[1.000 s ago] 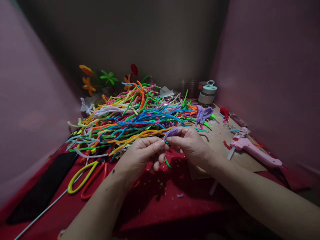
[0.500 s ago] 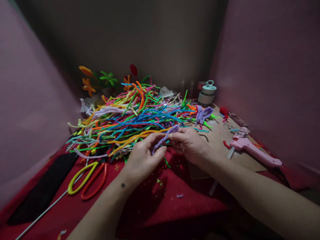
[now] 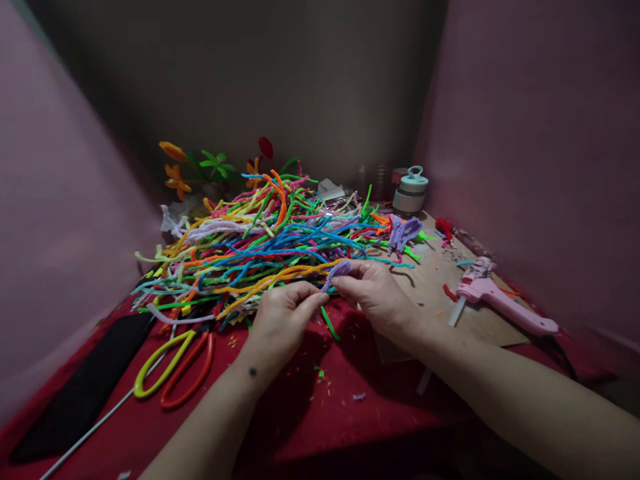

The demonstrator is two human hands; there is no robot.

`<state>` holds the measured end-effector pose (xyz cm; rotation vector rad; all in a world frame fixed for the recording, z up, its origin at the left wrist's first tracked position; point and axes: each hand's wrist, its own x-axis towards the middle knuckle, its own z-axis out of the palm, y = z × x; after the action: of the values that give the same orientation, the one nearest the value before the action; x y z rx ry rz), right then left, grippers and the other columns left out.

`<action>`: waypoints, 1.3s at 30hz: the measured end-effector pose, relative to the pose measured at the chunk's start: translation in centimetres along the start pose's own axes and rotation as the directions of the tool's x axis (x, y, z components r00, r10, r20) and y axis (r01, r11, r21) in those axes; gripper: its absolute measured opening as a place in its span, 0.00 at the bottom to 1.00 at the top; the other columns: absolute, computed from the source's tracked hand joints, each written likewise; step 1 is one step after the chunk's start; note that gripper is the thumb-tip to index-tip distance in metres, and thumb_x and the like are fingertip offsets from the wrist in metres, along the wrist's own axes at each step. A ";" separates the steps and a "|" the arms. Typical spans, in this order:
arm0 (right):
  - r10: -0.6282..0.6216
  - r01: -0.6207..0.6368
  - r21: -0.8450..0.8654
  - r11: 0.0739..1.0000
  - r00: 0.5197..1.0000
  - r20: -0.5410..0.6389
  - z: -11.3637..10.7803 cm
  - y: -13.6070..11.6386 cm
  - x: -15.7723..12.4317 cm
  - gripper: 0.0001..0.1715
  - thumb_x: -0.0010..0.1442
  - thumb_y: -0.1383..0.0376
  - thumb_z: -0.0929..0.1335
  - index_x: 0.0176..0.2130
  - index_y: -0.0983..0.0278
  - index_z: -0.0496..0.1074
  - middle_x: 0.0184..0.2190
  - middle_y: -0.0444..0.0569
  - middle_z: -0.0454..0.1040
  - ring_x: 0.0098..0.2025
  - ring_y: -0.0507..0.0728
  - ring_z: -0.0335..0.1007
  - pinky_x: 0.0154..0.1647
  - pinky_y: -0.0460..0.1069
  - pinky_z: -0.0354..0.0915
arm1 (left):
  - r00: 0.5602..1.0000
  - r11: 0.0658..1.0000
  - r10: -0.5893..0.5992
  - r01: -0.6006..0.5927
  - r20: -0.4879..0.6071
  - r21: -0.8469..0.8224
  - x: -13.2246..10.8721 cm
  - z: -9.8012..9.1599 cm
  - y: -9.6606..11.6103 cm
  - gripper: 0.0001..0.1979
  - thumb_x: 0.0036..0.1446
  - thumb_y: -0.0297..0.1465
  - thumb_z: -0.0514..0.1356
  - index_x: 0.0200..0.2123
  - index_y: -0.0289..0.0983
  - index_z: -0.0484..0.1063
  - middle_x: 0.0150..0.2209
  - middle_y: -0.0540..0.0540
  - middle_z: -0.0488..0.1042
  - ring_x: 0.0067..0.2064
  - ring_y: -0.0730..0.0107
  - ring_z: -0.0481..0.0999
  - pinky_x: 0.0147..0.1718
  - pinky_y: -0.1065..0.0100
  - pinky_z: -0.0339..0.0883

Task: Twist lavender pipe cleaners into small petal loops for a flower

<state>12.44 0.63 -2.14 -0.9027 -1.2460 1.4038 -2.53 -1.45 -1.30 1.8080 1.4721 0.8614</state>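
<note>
view: head-worn | single | facing forward and down | near, over the red tabletop

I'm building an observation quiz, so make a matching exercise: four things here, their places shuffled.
1. Fuzzy purple strip
2. Pink plastic glue gun
3. Scissors with yellow and red loop handles
4. Cylindrical container with mint-green lid

A. Behind flat brown board
B. In left hand and right hand
C. Across that board's right side
D. On red cloth

Pairs: 1B, 2C, 3D, 4A

2 hands, 1 glue gun, 1 pr. scissors; 1 jar w/ lid
</note>
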 end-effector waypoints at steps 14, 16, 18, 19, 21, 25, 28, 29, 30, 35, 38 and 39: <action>0.068 -0.088 0.111 0.990 0.984 0.166 -0.3 0.4 0.4 0.08 0.46 0.65 0.68 0.22 0.67 0.64 0.17 0.39 0.61 0.19 0.46 0.53 0.21 0.44 0.50 | 0.983 0.986 -0.087 0.108 0.163 -0.126 -0.2 0.6 0.9 0.16 0.55 0.39 0.52 0.20 0.36 0.63 0.15 0.56 0.59 0.17 0.80 0.55 0.16 0.75 0.49; 0.088 -0.102 0.079 0.992 0.983 0.163 -0.3 0.5 0.3 0.07 0.46 0.65 0.67 0.23 0.67 0.65 0.18 0.39 0.61 0.19 0.45 0.53 0.20 0.44 0.50 | 0.977 0.981 -0.109 0.135 0.184 -0.138 -0.1 0.2 0.9 0.15 0.53 0.40 0.54 0.23 0.35 0.67 0.16 0.55 0.63 0.17 0.80 0.57 0.16 0.75 0.50; 0.098 -0.104 0.028 0.994 0.983 0.156 -0.2 0.4 0.2 0.06 0.47 0.66 0.67 0.22 0.67 0.65 0.18 0.39 0.62 0.18 0.45 0.53 0.20 0.44 0.50 | 0.989 0.978 -0.088 0.109 0.122 -0.180 0.1 -0.1 0.9 0.12 0.50 0.39 0.57 0.30 0.35 0.70 0.22 0.52 0.70 0.20 0.78 0.62 0.19 0.75 0.55; 0.099 -0.100 0.001 0.995 0.982 0.161 -0.2 0.4 0.1 0.06 0.46 0.67 0.66 0.22 0.67 0.65 0.17 0.39 0.62 0.18 0.45 0.53 0.20 0.44 0.51 | 0.995 0.973 -0.061 0.076 0.075 -0.217 0.2 -0.3 0.9 0.12 0.49 0.38 0.59 0.34 0.35 0.71 0.27 0.50 0.72 0.24 0.77 0.65 0.22 0.75 0.58; 0.098 -0.092 -0.041 0.995 0.979 0.180 -0.1 0.4 -0.1 0.06 0.46 0.68 0.66 0.20 0.66 0.64 0.16 0.39 0.62 0.17 0.45 0.53 0.19 0.43 0.51 | 1.000 0.962 -0.004 0.004 0.001 -0.275 0.3 -0.5 0.8 0.13 0.49 0.36 0.59 0.38 0.37 0.71 0.35 0.48 0.74 0.30 0.73 0.69 0.27 0.74 0.62; 0.162 -0.156 -0.043 0.987 0.968 0.190 0.3 0.6 -0.4 0.09 0.47 0.66 0.66 0.19 0.66 0.63 0.12 0.38 0.60 0.14 0.45 0.50 0.15 0.43 0.48 | 0.980 0.978 0.141 -0.160 -0.143 -0.132 0.0 -0.1 0.3 0.07 0.51 0.34 0.58 0.29 0.36 0.73 0.29 0.48 0.72 0.32 0.71 0.69 0.32 0.71 0.63; 0.145 -0.143 -0.024 0.989 0.975 0.169 0.5 0.9 -0.4 0.12 0.47 0.63 0.68 0.20 0.66 0.63 0.11 0.37 0.58 0.13 0.44 0.49 0.14 0.42 0.48 | 0.911 0.942 0.336 -0.331 -0.238 0.062 -0.4 0.3 0.2 0.05 0.52 0.30 0.57 0.28 0.38 0.73 0.29 0.48 0.71 0.32 0.71 0.70 0.33 0.71 0.63; 0.128 -0.126 -0.024 0.992 0.978 0.164 0.5 1.0 -0.4 0.12 0.47 0.62 0.68 0.20 0.66 0.63 0.11 0.37 0.58 0.13 0.44 0.49 0.14 0.42 0.48 | 0.892 0.927 0.374 -0.363 -0.253 0.090 -0.4 0.4 0.2 0.05 0.52 0.29 0.57 0.29 0.38 0.73 0.30 0.48 0.71 0.33 0.71 0.70 0.33 0.72 0.63; 0.114 -0.112 -0.024 0.993 0.980 0.165 0.5 1.0 -0.4 0.12 0.47 0.62 0.68 0.20 0.66 0.64 0.12 0.37 0.58 0.13 0.44 0.50 0.15 0.42 0.48 | 0.883 0.922 0.386 -0.375 -0.269 0.094 -0.5 0.4 0.2 0.05 0.52 0.28 0.57 0.29 0.39 0.73 0.30 0.48 0.71 0.33 0.71 0.70 0.33 0.72 0.63; 0.104 -0.103 -0.015 0.995 0.968 0.228 0.5 0.9 -0.3 0.07 0.46 0.65 0.67 0.22 0.67 0.67 0.15 0.40 0.64 0.16 0.45 0.55 0.18 0.43 0.51 | 0.937 0.970 0.162 -0.209 -0.310 -0.125 -0.1 0.4 0.4 0.05 0.51 0.33 0.59 0.28 0.38 0.71 0.27 0.51 0.68 0.28 0.75 0.67 0.26 0.75 0.61; 0.106 -0.115 0.052 0.992 0.982 0.154 0.4 0.8 -0.2 0.10 0.45 0.63 0.69 0.21 0.67 0.66 0.14 0.38 0.62 0.15 0.44 0.51 0.18 0.43 0.48 | 0.989 0.958 -0.008 -0.035 -0.150 -0.284 0.2 0.5 0.7 0.09 0.51 0.36 0.59 0.32 0.37 0.72 0.25 0.52 0.68 0.24 0.77 0.63 0.21 0.75 0.58; 0.112 -0.123 0.081 0.989 0.986 0.125 0.4 0.7 -0.1 0.12 0.44 0.62 0.70 0.20 0.67 0.66 0.14 0.38 0.61 0.15 0.44 0.50 0.18 0.43 0.48 | 0.993 0.952 -0.032 -0.005 -0.115 -0.305 0.3 0.5 0.9 0.10 0.50 0.36 0.59 0.33 0.37 0.72 0.25 0.51 0.69 0.23 0.77 0.63 0.21 0.75 0.57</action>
<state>11.94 0.44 -2.72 -0.8530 -1.2256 1.6147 -1.57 -1.31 -0.79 1.5381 1.3355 1.1390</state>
